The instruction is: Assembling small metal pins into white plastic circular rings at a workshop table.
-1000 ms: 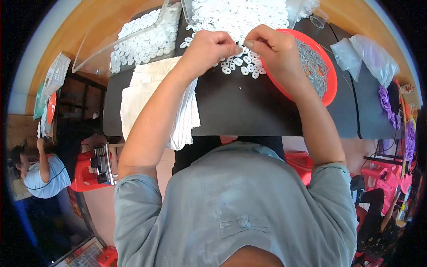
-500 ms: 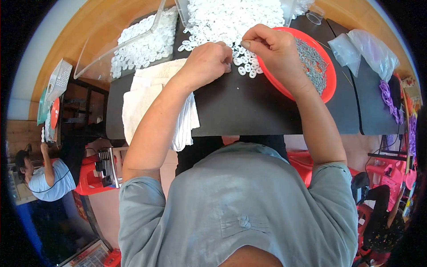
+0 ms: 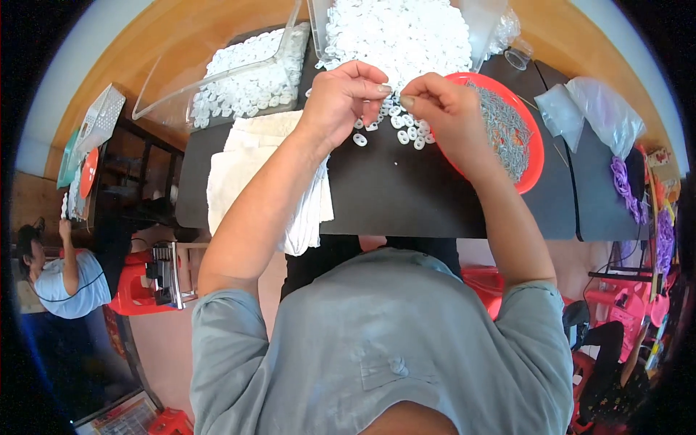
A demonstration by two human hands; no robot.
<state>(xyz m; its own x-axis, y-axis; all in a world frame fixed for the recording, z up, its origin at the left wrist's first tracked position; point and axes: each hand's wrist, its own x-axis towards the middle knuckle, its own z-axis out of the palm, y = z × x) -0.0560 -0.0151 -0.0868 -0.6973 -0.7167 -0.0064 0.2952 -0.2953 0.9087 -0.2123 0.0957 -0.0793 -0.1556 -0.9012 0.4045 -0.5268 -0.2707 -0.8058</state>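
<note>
My left hand and my right hand meet fingertip to fingertip above the black table. Both pinch a small white plastic piece that the fingers mostly hide. Just under the hands lie loose white ring-shaped pieces, spilling from a big heap at the far edge. A red plate holding several small grey metal parts sits right beside my right hand.
A clear tray of more white pieces stands at the far left, with a folded white cloth in front of it. Clear plastic bags and purple items lie at right. Another person sits low left near a red stool.
My hands have drawn closer together, fingertips now touching over the loose pieces. The right hand has come slightly toward me from the heap.
</note>
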